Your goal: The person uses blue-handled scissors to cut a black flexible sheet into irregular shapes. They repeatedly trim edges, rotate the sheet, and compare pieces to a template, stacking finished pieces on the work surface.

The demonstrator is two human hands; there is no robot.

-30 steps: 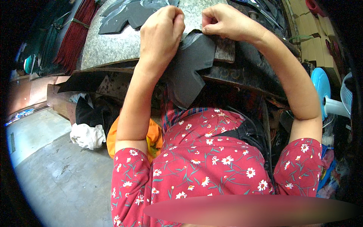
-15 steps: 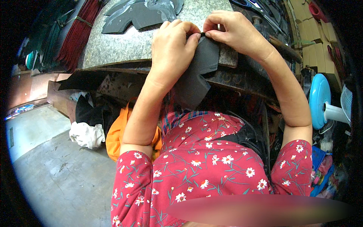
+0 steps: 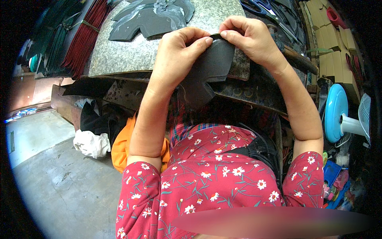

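A black, flat cut-out piece (image 3: 213, 59), fabric or leather by its look, hangs over the near edge of the stone slab (image 3: 119, 59). My left hand (image 3: 177, 55) pinches its top edge between thumb and forefinger. Close beside it, my right hand (image 3: 250, 40) pinches the same edge at the upper right corner. The lower part of the piece has a notch on its right side and droops below the slab. Farther back on the slab lie similar dark cut pieces (image 3: 147, 22), smeared with a whitish-grey coating.
Blue-handled scissors (image 3: 258, 7) and a wooden-handled tool (image 3: 300, 59) lie right of the slab. Bundles of dark red cords (image 3: 83, 46) sit at left. A blue and white fan (image 3: 336, 113) stands at right. White cloth (image 3: 91, 142) and an orange bag (image 3: 123, 147) are lower left.
My right hand has shifted slightly along the top edge, and both hands are a little farther apart. More of the folded edge shows between them. The piece's lower end has swung slightly left.
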